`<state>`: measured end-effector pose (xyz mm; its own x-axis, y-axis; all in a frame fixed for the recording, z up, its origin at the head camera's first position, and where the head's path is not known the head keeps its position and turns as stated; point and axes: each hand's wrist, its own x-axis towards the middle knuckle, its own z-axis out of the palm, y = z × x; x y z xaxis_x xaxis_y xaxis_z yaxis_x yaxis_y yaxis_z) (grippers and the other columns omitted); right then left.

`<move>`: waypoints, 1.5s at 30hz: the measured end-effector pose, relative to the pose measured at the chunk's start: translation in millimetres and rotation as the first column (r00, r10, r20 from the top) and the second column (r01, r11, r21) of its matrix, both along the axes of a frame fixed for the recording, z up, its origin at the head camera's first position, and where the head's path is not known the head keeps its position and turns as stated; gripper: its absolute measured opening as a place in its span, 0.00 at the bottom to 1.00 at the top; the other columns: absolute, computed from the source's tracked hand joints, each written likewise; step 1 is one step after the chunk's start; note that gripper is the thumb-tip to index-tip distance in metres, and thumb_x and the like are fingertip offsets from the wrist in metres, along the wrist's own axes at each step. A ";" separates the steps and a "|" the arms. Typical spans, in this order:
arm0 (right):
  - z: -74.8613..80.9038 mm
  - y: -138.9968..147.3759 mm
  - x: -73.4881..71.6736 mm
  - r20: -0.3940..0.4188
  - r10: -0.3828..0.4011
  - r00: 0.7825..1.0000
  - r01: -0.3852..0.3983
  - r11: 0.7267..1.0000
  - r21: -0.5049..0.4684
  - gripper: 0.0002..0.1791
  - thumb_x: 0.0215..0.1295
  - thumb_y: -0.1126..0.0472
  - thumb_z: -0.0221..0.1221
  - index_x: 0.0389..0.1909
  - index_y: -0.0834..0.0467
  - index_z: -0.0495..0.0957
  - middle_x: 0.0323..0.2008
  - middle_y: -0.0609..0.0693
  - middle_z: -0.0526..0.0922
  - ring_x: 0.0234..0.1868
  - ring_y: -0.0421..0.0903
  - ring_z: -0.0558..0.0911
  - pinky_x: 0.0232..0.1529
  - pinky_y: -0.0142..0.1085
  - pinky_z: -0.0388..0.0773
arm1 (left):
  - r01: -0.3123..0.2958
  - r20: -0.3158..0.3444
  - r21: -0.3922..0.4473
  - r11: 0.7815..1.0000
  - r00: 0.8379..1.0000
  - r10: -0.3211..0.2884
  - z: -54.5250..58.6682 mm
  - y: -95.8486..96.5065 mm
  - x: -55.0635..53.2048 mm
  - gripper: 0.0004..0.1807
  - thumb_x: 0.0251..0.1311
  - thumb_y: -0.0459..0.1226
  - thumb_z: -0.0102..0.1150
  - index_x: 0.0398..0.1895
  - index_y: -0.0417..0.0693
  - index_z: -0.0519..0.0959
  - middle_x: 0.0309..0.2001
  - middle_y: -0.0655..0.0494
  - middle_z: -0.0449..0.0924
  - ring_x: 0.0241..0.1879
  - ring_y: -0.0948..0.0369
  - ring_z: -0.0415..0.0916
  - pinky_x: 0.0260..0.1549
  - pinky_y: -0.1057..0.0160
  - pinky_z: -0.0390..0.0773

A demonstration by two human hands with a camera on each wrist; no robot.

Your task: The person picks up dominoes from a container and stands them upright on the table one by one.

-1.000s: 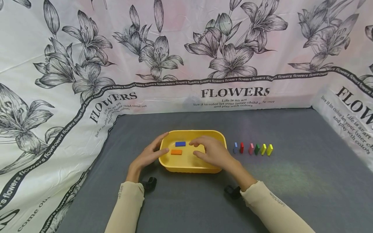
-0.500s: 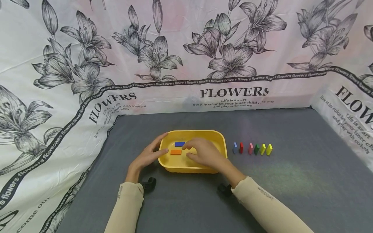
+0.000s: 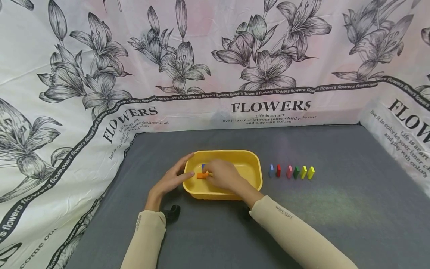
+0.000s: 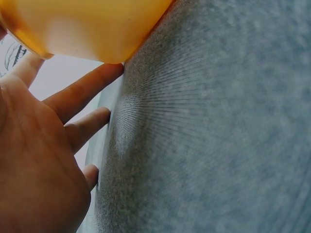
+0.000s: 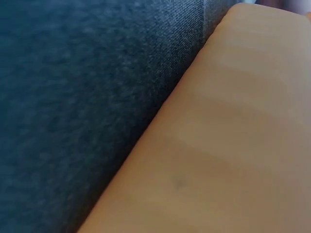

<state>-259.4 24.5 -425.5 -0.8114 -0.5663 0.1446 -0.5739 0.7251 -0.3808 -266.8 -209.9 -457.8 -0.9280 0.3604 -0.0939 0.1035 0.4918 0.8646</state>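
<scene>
A yellow plastic tub (image 3: 231,195) stands on the dark grey table. My left hand (image 3: 170,178) rests at its left end, thumb at the rim and fingers spread fairly straight along the outside. In the left wrist view the fingers (image 4: 80,94) reach below the tub's underside. My right hand (image 3: 223,174) is inside the tub, fingers curled down and slightly blurred. Its thumb and index finger pinch the right end of a small orange block (image 3: 201,175). A blue block (image 3: 203,166) behind it is mostly hidden by that hand. Skin fills much of the right wrist view.
Right of the tub, several small blocks stand upright in a row: blue (image 3: 271,170), red (image 3: 279,170), pink (image 3: 289,172), green (image 3: 296,172) and yellow ones (image 3: 311,173). A flower-printed cloth (image 3: 268,67) hangs behind and at both sides of the table.
My right hand has moved left inside the tub, from beside the blue and orange blocks onto the orange one, covering most of the blue one. My left hand stays at the rim.
</scene>
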 end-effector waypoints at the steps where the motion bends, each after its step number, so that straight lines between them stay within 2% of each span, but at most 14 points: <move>1: -0.6 -2.3 -1.2 -0.002 -0.006 1.000 0.006 1.000 0.015 0.08 0.70 0.61 0.62 0.42 0.52 0.89 0.39 0.45 0.89 0.38 0.45 0.84 0.38 0.38 0.81 | 0.004 -0.006 0.000 1.000 1.000 -0.004 -0.1 -0.1 -0.1 0.38 0.70 0.50 0.60 0.78 0.82 0.55 0.82 0.60 0.52 0.81 0.46 0.51 0.75 0.32 0.51; 7: -3.1 -13.5 -4.9 0.006 -0.035 0.999 0.034 0.994 0.107 0.12 0.69 0.61 0.63 0.49 0.49 0.88 0.46 0.46 0.89 0.44 0.45 0.83 0.45 0.39 0.83 | 0.004 -0.002 -0.001 1.000 1.000 -0.004 -1.0 0.0 -0.5 0.37 0.68 0.52 0.60 0.77 0.83 0.55 0.81 0.62 0.53 0.81 0.48 0.51 0.75 0.33 0.51; 10: -3.9 -18.1 -6.1 0.017 -0.034 0.999 0.031 0.988 0.152 0.13 0.69 0.60 0.63 0.51 0.48 0.87 0.45 0.47 0.87 0.42 0.45 0.80 0.43 0.39 0.82 | 0.003 0.000 -0.004 1.000 1.000 -0.003 -1.2 -0.1 -0.1 0.37 0.68 0.53 0.60 0.76 0.85 0.56 0.81 0.62 0.53 0.81 0.48 0.52 0.75 0.32 0.51; 15: -6.4 -23.1 -8.4 0.024 -0.038 0.999 0.031 0.972 0.231 0.12 0.71 0.62 0.61 0.49 0.45 0.86 0.41 0.47 0.82 0.38 0.44 0.76 0.39 0.38 0.78 | 0.002 -0.006 -0.007 1.000 1.000 -0.002 -0.9 0.0 -0.1 0.37 0.67 0.54 0.60 0.76 0.86 0.56 0.81 0.63 0.54 0.81 0.49 0.52 0.75 0.32 0.51; 23: -4.6 -26.2 -10.6 -0.014 -0.024 1.000 0.027 0.946 0.323 0.11 0.72 0.61 0.60 0.49 0.46 0.85 0.41 0.46 0.83 0.40 0.45 0.76 0.46 0.39 0.80 | 0.022 -0.026 0.000 1.000 0.999 -0.022 -0.1 -0.4 -2.0 0.38 0.68 0.55 0.59 0.78 0.81 0.55 0.81 0.60 0.54 0.80 0.47 0.53 0.75 0.31 0.51; 26: -2.3 -27.5 -9.4 -0.026 -0.014 1.000 0.023 0.930 0.367 0.12 0.74 0.61 0.58 0.49 0.44 0.85 0.42 0.46 0.84 0.41 0.45 0.76 0.46 0.40 0.81 | 0.029 -0.032 0.006 1.000 0.999 -0.029 -0.9 -1.3 -2.4 0.38 0.69 0.53 0.59 0.78 0.80 0.55 0.81 0.60 0.53 0.80 0.47 0.52 0.75 0.31 0.50; 34: 3.9 -29.9 -3.6 -0.074 0.004 0.997 0.034 0.863 0.503 0.12 0.76 0.60 0.56 0.52 0.42 0.84 0.45 0.47 0.86 0.41 0.45 0.79 0.44 0.40 0.84 | 0.046 -0.041 0.019 0.999 0.998 -0.045 -1.5 -0.9 -1.6 0.37 0.70 0.51 0.59 0.78 0.78 0.56 0.81 0.59 0.53 0.80 0.47 0.52 0.75 0.32 0.49; 36: 3.8 -29.2 -3.6 -0.082 0.004 0.997 0.038 0.862 0.505 0.12 0.76 0.59 0.56 0.52 0.43 0.84 0.43 0.48 0.86 0.40 0.44 0.79 0.43 0.40 0.84 | 0.043 -0.038 0.019 0.999 0.998 -0.042 -1.1 -0.7 -1.4 0.37 0.70 0.51 0.59 0.78 0.78 0.56 0.81 0.59 0.54 0.80 0.47 0.53 0.75 0.32 0.50; 39: 1.6 -26.7 -5.2 -0.100 0.013 0.995 0.038 0.875 0.483 0.10 0.76 0.58 0.56 0.50 0.46 0.84 0.39 0.46 0.85 0.37 0.44 0.79 0.40 0.39 0.83 | 0.040 -0.036 0.016 0.999 0.999 -0.039 -0.7 -0.8 -1.3 0.37 0.70 0.51 0.59 0.78 0.79 0.55 0.81 0.59 0.53 0.80 0.47 0.52 0.75 0.32 0.50; 45: -3.3 -15.7 -11.6 -0.106 0.024 0.994 0.020 0.918 0.396 0.06 0.72 0.60 0.59 0.44 0.48 0.83 0.31 0.44 0.83 0.32 0.44 0.77 0.38 0.38 0.81 | 0.034 -0.027 -0.003 0.999 0.999 -0.034 -0.7 -1.8 -2.3 0.37 0.70 0.50 0.58 0.79 0.78 0.54 0.82 0.59 0.52 0.81 0.46 0.51 0.75 0.31 0.50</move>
